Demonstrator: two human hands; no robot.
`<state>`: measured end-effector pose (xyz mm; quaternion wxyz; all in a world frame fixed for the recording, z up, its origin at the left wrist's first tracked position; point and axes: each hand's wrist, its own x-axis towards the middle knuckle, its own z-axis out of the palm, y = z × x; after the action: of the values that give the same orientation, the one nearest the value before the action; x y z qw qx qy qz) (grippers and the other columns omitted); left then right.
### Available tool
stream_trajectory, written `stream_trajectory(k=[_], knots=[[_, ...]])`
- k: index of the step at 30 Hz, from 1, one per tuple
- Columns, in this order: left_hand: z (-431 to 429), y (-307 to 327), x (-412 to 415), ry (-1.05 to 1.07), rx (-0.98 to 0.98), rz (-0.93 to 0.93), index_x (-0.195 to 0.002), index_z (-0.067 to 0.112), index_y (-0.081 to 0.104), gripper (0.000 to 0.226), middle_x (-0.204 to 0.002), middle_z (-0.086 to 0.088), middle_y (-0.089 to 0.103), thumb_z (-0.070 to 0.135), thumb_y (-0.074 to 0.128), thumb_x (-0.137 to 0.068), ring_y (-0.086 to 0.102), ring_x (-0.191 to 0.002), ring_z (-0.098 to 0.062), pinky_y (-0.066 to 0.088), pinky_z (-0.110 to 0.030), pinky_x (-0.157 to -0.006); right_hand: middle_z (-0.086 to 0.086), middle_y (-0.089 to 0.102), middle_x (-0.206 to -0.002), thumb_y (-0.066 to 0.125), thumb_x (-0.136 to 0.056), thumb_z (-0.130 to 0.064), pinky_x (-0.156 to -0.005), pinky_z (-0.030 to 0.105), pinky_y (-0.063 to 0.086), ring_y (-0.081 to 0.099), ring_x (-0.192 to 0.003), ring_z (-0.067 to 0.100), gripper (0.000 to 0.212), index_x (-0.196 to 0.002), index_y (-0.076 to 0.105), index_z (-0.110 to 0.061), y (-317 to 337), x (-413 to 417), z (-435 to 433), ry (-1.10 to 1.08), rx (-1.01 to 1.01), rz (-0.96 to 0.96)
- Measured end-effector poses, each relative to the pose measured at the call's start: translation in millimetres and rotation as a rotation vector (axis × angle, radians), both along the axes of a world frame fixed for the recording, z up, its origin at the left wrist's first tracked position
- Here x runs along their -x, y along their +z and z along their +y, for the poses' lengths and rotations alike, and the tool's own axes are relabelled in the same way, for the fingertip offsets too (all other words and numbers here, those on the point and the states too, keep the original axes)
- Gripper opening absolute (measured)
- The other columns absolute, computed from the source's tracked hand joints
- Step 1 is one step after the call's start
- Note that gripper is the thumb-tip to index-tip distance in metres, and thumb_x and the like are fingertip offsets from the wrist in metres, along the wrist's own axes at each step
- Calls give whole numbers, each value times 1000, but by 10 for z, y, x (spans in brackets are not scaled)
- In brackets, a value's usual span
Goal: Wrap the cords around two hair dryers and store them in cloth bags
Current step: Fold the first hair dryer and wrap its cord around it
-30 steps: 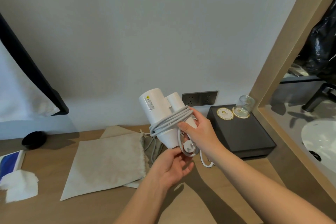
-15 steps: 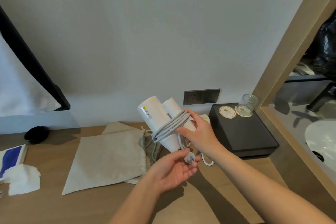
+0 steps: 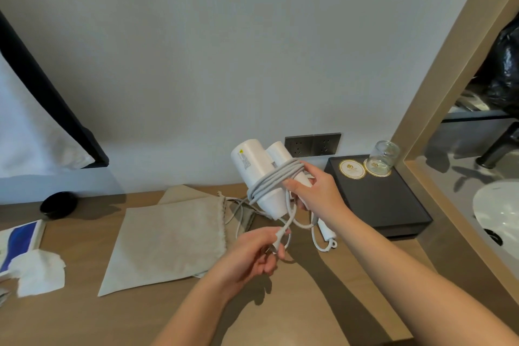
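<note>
**Item: hair dryer, cord tail drawn out**

I log the hair dryer (image 3: 252,166) held above the table (image 3: 84,317) in the right hand (image 3: 317,191), fingers curled round the handle and the grey cord (image 3: 276,180) coils. Change: the left hand (image 3: 252,255), lately keeping the plug (image 3: 276,241) close under the dryer, now pinches it lower, with a slack loop between. I judge the tail remains to be tucked. The cloth bag (image 3: 168,241) lies flat on the table.

Hotel room: wooden counter (image 3: 84,314), black tray (image 3: 393,205) with glass (image 3: 384,156) and coasters (image 3: 352,169), washbasin (image 3: 500,213) alongside.

White dryer (image 3: 254,174) (cord-wrapped), midair
</note>
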<state>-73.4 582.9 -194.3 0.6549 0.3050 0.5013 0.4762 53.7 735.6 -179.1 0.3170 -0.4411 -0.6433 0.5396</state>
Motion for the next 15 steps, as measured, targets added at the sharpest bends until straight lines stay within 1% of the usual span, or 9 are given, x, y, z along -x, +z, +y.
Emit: stream_trajectory(k=[2, 4, 6, 8, 10, 12, 13, 15], knots=[[6, -46, 39, -43, -7, 155, -112, 8, 66, 31, -74, -7, 64, 7, 40, -96, 45, -48, -12, 34, -24, -50, 5, 67, -101, 73, -86, -27, -53, 21, 51, 61, -57, 6, 48, -131, 57, -26, -55, 7, -31, 19, 26, 2], [3, -101, 90, -90, -9, 279, -110, 12, 67, 27, -80, -4, 68, 11, 43, -97, 49, -52, -12, 38, -23, -54, 4, 66, -98, 73, -86, -27, -53, 22, 52, 61, -59, 9, 45, -129, 58, -24, -114, 16, -53, -17, 75, 11], [7, -204, 147, -141, 5, 378, -107, 13, 67, 22, -86, 0, 70, 15, 47, -97, 51, -55, -10, 42, -19, -56, 8, 68, -96, 73, -87, -27, -51, 21, 51, 60, -58, 9, 42, -126, 59, -22, -213, 24, -69, -66, 150, 41], [35, -334, 179, -193, 21, 460, -105, 15, 66, 19, -91, 2, 71, 15, 49, -97, 53, -57, -8, 45, -19, -59, 10, 67, -102, 72, -87, -26, -49, 19, 50, 61, -64, 12, 36, -120, 59, -24, -333, 10, -107, -111, 220, 52], [63, -478, 177, -254, 46, 544, -101, 18, 65, 17, -93, 5, 71, 17, 49, -96, 55, -60, -6, 46, -20, -62, 8, 67, -101, 72, -88, -25, -49, 18, 51, 61, -69, 14, 31, -116, 58, -26, -493, -23, -156, -158, 262, 43], [72, -651, 162, -309, 63, 616, -97, 19, 66, 16, -90, 7, 70, 21, 50, -94, 56, -63, -5, 46, -18, -61, 3, 67, -100, 73, -86, -27, -53, 21, 54, 65, -76, 14, 38, -120, 57, -23, -722, -68, -207, -229, 319, 9], [83, -741, 159, -328, 68, 658, -95, 18, 67, 16, -87, 5, 69, 24, 52, -92, 56, -64, -5, 47, -19, -60, 2, 66, -103, 75, -85, -28, -55, 21, 55, 66, -81, 15, 44, -124, 58, -20, -853, -95, -220, -261, 344, -1], [115, -918, 151, -355, 62, 751, -91, 16, 68, 27, -82, 0, 67, 36, 54, -81, 56, -69, -8, 49, -31, -68, 3, 66, -107, 76, -83, -28, -57, 23, 55, 67, -88, 17, 51, -129, 57, -19, -1057, -133, -262, -302, 384, -9]])
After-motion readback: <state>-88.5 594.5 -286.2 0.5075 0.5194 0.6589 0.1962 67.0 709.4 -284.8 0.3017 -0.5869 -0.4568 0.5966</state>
